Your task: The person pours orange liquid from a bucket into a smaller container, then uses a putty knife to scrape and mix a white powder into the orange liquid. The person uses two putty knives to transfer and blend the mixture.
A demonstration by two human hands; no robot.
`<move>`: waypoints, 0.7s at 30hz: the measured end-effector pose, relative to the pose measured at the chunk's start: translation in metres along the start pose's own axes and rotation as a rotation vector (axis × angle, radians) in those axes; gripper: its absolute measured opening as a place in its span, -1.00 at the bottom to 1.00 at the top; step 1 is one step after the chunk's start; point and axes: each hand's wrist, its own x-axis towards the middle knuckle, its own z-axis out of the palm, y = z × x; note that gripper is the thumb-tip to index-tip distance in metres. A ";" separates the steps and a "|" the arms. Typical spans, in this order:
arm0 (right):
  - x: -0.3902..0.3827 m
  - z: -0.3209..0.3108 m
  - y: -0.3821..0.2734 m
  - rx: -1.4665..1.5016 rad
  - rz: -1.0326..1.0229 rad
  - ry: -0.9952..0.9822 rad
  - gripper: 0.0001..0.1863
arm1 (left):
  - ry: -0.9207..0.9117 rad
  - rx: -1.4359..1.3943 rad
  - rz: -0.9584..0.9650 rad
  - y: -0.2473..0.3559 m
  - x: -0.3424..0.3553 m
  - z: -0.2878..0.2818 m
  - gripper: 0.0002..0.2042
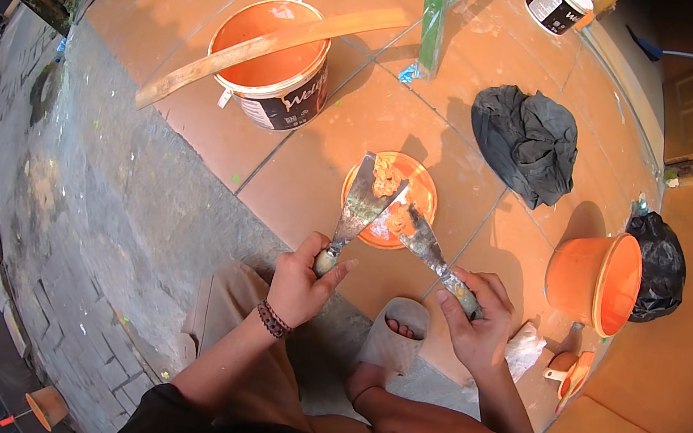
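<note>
My left hand [306, 281] is closed round the handle of a wide putty knife [359, 208], its blade pointing away from me. A second putty knife [427, 246] is gripped in my right hand [478, 317], angled up to the left. The two blades meet or nearly cross above a round orange lid [429, 188] on the tiles. Lumps of orange putty [387, 177] cling to the left blade's edge, and more orange paste lies by the right blade's tip. Whether that paste sits on the blade or the lid, I cannot tell.
A paint bucket [298, 109] with a wooden stick [274, 44] across its rim stands far left. Right are a crumpled black cap [525, 143], an orange bucket [577, 276], a black plastic bag [662, 271] and a paint brush [576, 380]. A green post [433, 22] rises behind.
</note>
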 end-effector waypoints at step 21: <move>0.028 -0.017 -0.002 0.182 -0.124 -0.068 -0.67 | 0.184 0.633 0.752 -0.022 0.034 -0.057 -0.72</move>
